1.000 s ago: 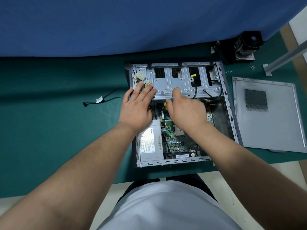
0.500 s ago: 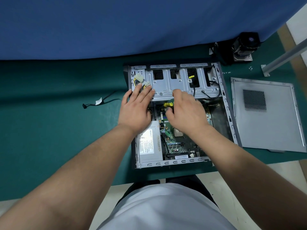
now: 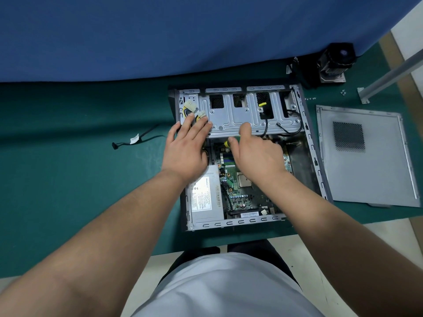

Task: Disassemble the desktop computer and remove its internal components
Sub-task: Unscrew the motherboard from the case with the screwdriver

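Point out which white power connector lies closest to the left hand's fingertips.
The lower-right white connector, just above the left hand; the other connector sits farther up-left.

power supply (image 3: 207,193) label, cable (image 3: 137,141) tag, print too small to read

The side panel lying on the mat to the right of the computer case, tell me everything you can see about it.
The side panel is a flat, grey sheet, metal by its look, lying on the green mat just right of the open computer case. It has a dark rectangular mesh vent toward its far half and thin folded edges. It sits close beside the case's right wall; whether they touch cannot be told. Neither hand reaches it.
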`<move>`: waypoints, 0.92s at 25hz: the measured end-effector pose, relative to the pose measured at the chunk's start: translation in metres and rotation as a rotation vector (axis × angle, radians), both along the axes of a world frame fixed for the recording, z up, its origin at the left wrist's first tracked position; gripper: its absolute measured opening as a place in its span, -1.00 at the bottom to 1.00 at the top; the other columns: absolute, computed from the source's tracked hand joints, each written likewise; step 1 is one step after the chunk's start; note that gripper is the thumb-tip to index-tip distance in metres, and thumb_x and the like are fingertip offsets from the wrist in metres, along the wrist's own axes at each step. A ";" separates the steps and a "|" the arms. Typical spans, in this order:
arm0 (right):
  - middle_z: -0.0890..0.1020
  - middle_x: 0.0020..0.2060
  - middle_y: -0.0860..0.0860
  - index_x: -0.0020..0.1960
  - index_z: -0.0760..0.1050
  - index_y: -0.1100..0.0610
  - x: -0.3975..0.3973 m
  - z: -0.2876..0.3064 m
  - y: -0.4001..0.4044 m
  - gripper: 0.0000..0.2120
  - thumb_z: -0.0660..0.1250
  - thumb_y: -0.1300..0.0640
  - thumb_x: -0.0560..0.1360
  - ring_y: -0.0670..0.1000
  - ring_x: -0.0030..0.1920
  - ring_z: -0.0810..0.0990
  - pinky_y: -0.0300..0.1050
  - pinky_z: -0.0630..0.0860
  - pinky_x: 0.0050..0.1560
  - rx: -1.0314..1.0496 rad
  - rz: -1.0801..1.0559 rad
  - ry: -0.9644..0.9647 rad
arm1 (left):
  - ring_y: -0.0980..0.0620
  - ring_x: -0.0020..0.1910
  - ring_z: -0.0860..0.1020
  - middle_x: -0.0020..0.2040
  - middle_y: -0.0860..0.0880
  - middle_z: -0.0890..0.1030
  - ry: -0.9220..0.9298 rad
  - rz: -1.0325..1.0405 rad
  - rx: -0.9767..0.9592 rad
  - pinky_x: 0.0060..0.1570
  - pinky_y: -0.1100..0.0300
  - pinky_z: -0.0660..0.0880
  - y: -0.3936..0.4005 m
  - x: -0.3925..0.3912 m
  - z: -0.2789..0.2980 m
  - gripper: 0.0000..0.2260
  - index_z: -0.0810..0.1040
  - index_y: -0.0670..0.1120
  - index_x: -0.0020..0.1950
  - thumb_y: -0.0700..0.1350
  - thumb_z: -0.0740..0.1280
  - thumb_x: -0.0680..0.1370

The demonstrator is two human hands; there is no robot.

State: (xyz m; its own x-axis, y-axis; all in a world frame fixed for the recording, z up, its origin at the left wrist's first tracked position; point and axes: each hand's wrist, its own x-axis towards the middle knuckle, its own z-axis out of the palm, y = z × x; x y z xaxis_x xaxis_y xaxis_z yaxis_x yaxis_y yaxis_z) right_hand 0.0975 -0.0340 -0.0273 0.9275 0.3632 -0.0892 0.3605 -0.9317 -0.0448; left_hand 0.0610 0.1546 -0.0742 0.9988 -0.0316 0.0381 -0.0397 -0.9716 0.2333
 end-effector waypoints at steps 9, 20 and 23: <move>0.55 0.04 0.20 0.31 0.29 0.19 0.002 0.001 -0.002 -0.67 0.17 0.02 0.64 0.27 -0.01 0.58 0.11 0.52 -0.07 0.203 0.072 0.104 | -0.01 0.66 0.04 0.64 0.09 0.25 0.002 -0.002 -0.004 0.61 -0.04 -0.07 0.000 0.000 0.000 -0.32 0.27 0.03 0.63 -0.06 0.20 0.46; 0.58 -0.08 0.13 0.33 0.23 0.14 -0.001 -0.003 -0.005 -0.57 0.10 -0.18 0.66 0.21 -0.15 0.61 -0.01 0.47 -0.31 0.124 -0.102 0.043 | 0.00 0.66 0.06 0.63 0.09 0.27 -0.027 0.001 -0.010 0.61 -0.05 -0.05 0.000 0.000 -0.003 -0.33 0.29 0.03 0.62 -0.04 0.20 0.46; 0.59 -0.07 0.14 0.25 0.28 0.16 -0.001 -0.007 -0.004 -0.66 0.09 -0.10 0.68 0.22 -0.20 0.61 -0.04 0.35 -0.36 0.117 -0.051 0.024 | 0.00 0.66 0.05 0.63 0.09 0.27 -0.028 0.004 -0.010 0.61 -0.05 -0.05 0.000 0.000 -0.004 -0.33 0.29 0.04 0.62 -0.03 0.18 0.46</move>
